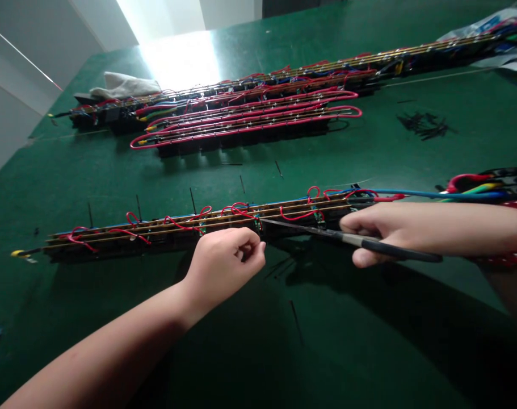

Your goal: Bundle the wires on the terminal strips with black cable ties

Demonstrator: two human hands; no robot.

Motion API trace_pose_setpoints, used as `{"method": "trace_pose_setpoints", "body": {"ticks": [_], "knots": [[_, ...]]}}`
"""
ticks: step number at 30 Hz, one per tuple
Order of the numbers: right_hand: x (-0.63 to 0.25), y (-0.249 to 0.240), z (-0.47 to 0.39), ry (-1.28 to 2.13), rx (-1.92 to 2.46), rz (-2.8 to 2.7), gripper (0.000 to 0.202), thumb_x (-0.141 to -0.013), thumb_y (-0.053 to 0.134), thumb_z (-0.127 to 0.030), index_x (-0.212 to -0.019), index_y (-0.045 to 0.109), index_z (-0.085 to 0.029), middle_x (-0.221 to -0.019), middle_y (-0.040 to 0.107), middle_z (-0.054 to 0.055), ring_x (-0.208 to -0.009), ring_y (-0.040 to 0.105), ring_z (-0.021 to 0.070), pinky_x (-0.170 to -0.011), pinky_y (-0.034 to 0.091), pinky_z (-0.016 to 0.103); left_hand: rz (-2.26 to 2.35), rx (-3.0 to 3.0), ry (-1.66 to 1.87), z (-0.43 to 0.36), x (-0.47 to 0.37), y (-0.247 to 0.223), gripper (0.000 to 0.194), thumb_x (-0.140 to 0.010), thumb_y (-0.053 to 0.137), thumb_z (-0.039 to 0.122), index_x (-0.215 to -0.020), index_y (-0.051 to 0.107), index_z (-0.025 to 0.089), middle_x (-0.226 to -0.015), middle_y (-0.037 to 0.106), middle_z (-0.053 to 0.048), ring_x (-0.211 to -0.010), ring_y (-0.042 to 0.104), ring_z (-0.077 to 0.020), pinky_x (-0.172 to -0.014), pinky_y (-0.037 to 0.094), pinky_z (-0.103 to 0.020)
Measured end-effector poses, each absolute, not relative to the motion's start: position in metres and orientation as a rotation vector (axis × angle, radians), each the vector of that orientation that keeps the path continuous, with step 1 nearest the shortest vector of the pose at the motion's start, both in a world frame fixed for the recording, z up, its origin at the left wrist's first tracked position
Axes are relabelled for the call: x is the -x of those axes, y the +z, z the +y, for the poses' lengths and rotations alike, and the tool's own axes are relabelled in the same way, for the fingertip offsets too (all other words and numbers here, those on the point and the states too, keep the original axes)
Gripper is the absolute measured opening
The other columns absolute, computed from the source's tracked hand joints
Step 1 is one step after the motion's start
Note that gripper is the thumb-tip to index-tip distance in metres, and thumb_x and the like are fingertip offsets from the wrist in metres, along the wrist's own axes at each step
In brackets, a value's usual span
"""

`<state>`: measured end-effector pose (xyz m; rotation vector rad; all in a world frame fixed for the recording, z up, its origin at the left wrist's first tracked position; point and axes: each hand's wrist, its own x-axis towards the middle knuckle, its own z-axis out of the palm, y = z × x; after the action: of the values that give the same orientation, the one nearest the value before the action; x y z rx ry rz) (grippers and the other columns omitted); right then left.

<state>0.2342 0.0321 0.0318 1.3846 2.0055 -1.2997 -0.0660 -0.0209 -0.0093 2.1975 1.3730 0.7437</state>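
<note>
A long assembly of black modules with brass rods and looped red wires lies across the green table. My left hand is at its near edge, the thumb and forefinger curled together; whatever they pinch is hidden or too small to name. My right hand is closed around a slim pointed metal tool with a black handle. Its thin tip reaches left over the rods, beside a small green circuit board just above my left fingers. Thin black strips like cable-tie tails stick up from the assembly's far side.
Behind lie more rod assemblies with red cable loops. A pile of loose black strips is at the right, with single strips scattered nearby. A pale cloth rests at the back left. Thick coloured cables run off to the right.
</note>
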Motion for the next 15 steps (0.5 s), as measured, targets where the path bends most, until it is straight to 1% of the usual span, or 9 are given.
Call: {"method": "trace_pose_setpoints", "body": {"ticks": [6,12,15], "knots": [[-0.2278,0.0332,0.0342,-1.439,-1.336,1.921,0.055,-0.073,0.065,-0.075,-0.078,0.060,-0.020,-0.073,0.055,0.001,-0.065,0.050,0.0162,-0.056,0.035,0.029,1.354,-2.135,0.749,-0.0198,0.0683,-0.0076,0.017,-0.085,0.061,0.021,-0.068,0.065,0.018,-0.058,0.061,0.005,-0.052,0.054,-0.0062,-0.054,0.040,-0.018],[-0.2236,0.0344,0.0329,-1.473,-1.370,1.908,0.055,-0.070,0.067,-0.075,-0.076,0.057,-0.021,-0.069,0.050,-0.001,-0.061,0.046,0.0138,-0.053,0.032,0.027,1.358,-2.122,0.750,-0.0181,0.0686,-0.0070,0.017,-0.084,0.061,0.022,-0.068,0.065,0.018,-0.059,0.061,0.004,-0.052,0.054,-0.0068,-0.053,0.041,-0.018],[-0.2242,0.0330,0.0336,-1.480,-1.368,1.898,0.054,-0.071,0.066,-0.074,-0.076,0.057,-0.021,-0.068,0.049,-0.001,-0.060,0.045,0.0137,-0.053,0.032,0.027,1.361,-2.107,0.750,-0.0179,0.0688,-0.0062,0.017,-0.084,0.062,0.022,-0.067,0.065,0.018,-0.058,0.060,0.004,-0.052,0.053,-0.0066,-0.052,0.039,-0.018]]}}
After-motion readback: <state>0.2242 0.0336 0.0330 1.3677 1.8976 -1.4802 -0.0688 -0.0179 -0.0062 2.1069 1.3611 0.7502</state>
